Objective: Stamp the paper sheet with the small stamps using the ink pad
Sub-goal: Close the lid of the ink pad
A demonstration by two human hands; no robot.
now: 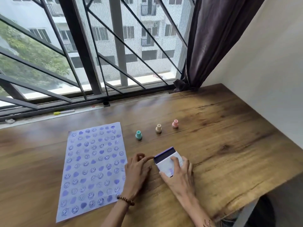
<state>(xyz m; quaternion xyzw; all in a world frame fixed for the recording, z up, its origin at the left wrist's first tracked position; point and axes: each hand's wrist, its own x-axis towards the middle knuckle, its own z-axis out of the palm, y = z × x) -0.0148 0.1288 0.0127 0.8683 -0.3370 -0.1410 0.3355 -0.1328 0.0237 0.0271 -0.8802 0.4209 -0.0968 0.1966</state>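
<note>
Your right hand [179, 173] pinches the ink pad [168, 161] lid; your left hand [137, 171], loosely spread, could smear the paper [91, 167]

Wood desk [221, 131], brown w/ dark grain streaks, fills lower part of view; everything else placed off it. Along desk's far edge: big window [91, 46] w/ dark metal grille [78, 43], upright + diagonal bars, mesh screen behind. Thru it, pale apartment block [144, 35] w/ balconies, green trees [32, 51] to far left. Dark sill track [65, 104] runs btwn desk & glass; a yellow-capped pen [63, 112] lies on it. At desk's far right corner a dark brownish curtain [211, 40] hangs bunched. Plain off-white wall [270, 79] along desk's right side. Soft daylight, no hard shadows.
</note>
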